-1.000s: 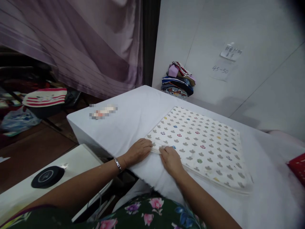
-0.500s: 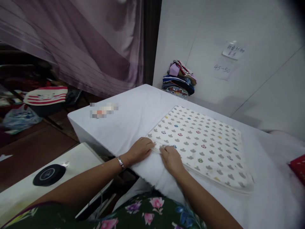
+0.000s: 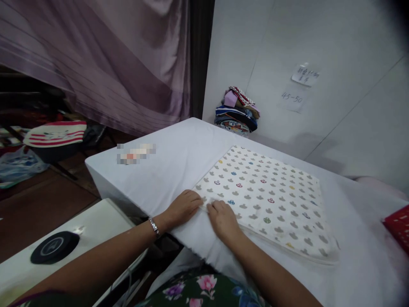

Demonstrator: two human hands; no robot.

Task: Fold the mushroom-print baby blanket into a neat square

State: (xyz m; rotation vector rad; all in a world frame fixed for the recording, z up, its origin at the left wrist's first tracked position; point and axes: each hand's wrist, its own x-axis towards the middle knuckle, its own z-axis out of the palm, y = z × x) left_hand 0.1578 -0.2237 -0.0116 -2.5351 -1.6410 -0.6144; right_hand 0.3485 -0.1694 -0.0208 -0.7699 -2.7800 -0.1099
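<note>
A folded white cloth with small grey and coloured prints (image 3: 271,200) lies flat on the white-covered table (image 3: 166,170). My left hand (image 3: 183,207) and my right hand (image 3: 223,219) rest side by side at its near left corner. The fingers of both hands are curled and pinch the layered edge of the cloth there. A bracelet sits on my left wrist.
A stack of folded clothes (image 3: 238,111) stands against the wall at the table's far end. A red item (image 3: 399,226) shows at the right edge. A white side surface with a black round disc (image 3: 54,247) is at lower left. A purple curtain (image 3: 111,64) hangs behind.
Both hands stay at the cloth's near corner. The view has shifted slightly, so everything sits a little lower and further left in the picture.
</note>
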